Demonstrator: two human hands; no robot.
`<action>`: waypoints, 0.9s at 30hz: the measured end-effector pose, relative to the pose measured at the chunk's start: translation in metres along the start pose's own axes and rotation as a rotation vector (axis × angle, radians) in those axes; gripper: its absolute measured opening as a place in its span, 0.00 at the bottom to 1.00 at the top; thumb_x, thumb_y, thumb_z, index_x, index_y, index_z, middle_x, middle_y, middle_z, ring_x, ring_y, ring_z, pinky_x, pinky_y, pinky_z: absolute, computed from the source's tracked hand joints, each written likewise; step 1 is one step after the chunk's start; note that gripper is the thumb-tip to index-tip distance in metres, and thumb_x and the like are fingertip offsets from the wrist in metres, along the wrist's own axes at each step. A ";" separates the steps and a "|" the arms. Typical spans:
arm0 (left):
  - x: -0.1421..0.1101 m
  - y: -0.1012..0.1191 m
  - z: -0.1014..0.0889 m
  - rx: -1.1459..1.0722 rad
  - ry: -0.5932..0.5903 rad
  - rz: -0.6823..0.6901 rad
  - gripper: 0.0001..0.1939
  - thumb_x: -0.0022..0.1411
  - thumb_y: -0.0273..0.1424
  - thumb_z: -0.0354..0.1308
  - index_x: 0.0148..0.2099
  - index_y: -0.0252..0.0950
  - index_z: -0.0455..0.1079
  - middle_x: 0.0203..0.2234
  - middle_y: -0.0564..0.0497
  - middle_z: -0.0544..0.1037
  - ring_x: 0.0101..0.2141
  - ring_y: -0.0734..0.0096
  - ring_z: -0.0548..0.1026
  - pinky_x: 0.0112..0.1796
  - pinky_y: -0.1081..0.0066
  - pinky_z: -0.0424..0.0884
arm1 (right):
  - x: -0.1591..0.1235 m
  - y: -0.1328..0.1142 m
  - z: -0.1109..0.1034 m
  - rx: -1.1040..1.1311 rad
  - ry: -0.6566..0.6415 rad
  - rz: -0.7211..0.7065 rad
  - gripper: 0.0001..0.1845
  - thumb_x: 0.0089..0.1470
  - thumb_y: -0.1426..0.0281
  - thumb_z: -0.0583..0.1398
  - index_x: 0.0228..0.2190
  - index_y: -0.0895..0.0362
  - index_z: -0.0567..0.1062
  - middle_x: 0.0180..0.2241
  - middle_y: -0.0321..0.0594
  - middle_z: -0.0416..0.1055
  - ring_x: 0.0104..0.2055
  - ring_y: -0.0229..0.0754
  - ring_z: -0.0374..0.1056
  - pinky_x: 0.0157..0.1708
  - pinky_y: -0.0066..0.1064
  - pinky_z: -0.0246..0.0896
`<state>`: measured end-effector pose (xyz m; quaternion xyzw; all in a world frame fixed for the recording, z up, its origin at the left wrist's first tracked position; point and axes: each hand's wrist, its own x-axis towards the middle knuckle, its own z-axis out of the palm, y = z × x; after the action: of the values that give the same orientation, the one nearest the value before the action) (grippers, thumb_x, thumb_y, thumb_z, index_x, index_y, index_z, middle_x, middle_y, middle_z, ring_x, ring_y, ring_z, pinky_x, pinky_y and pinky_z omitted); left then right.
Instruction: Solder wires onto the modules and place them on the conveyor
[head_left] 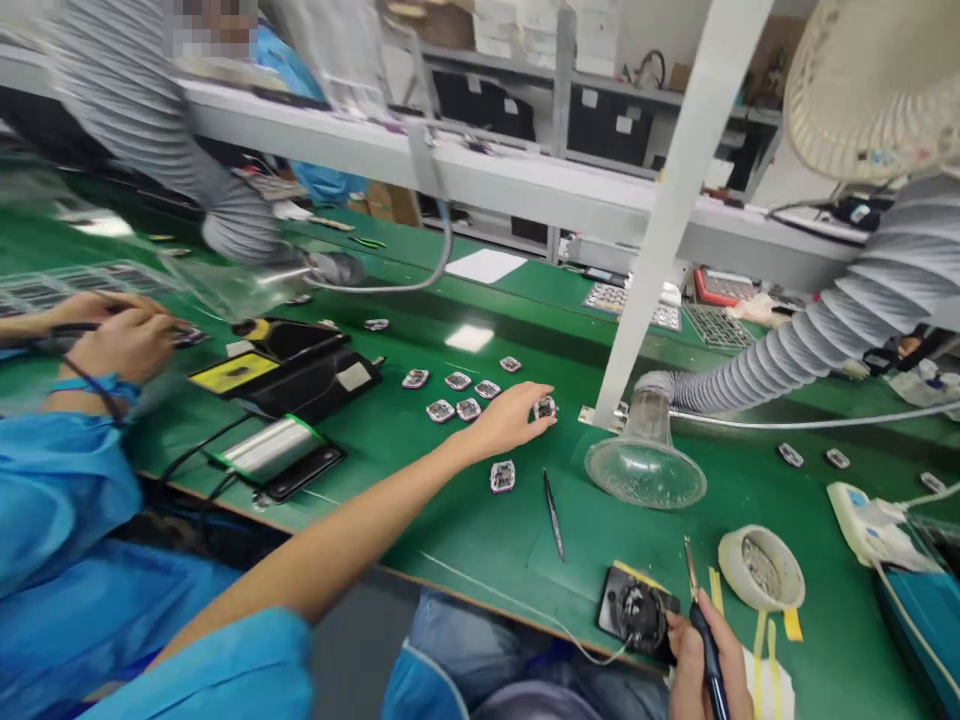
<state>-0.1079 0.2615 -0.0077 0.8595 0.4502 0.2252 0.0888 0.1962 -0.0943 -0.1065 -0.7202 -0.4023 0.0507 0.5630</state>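
Note:
My left hand reaches across the green bench, its thumb and fingers closed on a small circuit module. Several similar modules lie to the left of it, and a single module sits nearer the front edge. My right hand grips a soldering iron, tip pointing up and away. Beside that hand, close to its fingertips, is a square black holder with a round part; a thin wire runs from it. Black tweezers lie between my hands.
A clear fume hood on a grey hose stands by a white post. To the right are a white bowl and a power strip. At left, a co-worker's hands work near black-and-yellow equipment.

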 end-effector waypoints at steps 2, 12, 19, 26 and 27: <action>-0.050 0.021 -0.002 -0.058 -0.001 0.035 0.29 0.79 0.41 0.66 0.75 0.37 0.71 0.68 0.38 0.82 0.68 0.48 0.80 0.71 0.48 0.77 | 0.001 -0.004 -0.002 0.009 0.019 -0.029 0.30 0.75 0.47 0.66 0.62 0.57 0.84 0.45 0.51 0.88 0.42 0.57 0.88 0.43 0.43 0.87; -0.140 0.200 0.058 -0.446 -0.092 0.293 0.30 0.74 0.32 0.76 0.72 0.40 0.73 0.59 0.42 0.86 0.58 0.50 0.84 0.62 0.51 0.81 | 0.012 -0.022 -0.007 0.132 -0.044 -0.062 0.25 0.77 0.55 0.66 0.63 0.59 0.82 0.40 0.47 0.87 0.40 0.51 0.87 0.43 0.40 0.84; -0.119 0.216 0.045 -0.406 -0.350 0.370 0.21 0.74 0.32 0.75 0.65 0.43 0.79 0.54 0.45 0.86 0.55 0.53 0.83 0.58 0.54 0.79 | 0.019 -0.025 -0.029 0.157 -0.032 -0.164 0.24 0.78 0.57 0.66 0.64 0.59 0.81 0.37 0.44 0.85 0.36 0.49 0.85 0.39 0.39 0.85; -0.131 0.214 0.052 -0.463 -0.296 0.364 0.25 0.77 0.32 0.73 0.71 0.44 0.75 0.62 0.44 0.86 0.61 0.49 0.82 0.62 0.48 0.76 | 0.027 -0.022 -0.058 -0.177 0.237 -0.289 0.28 0.76 0.57 0.69 0.66 0.61 0.80 0.49 0.55 0.86 0.44 0.54 0.85 0.47 0.44 0.82; -0.134 0.214 0.053 -0.472 -0.259 0.365 0.25 0.77 0.31 0.72 0.71 0.44 0.75 0.63 0.43 0.85 0.62 0.49 0.82 0.63 0.48 0.76 | 0.031 -0.018 -0.061 -0.208 0.248 -0.303 0.30 0.75 0.58 0.70 0.68 0.61 0.79 0.48 0.54 0.86 0.45 0.54 0.84 0.49 0.45 0.82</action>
<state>0.0082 0.0309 -0.0196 0.9032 0.2089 0.2244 0.3004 0.2392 -0.1208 -0.0577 -0.7064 -0.4366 -0.1649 0.5322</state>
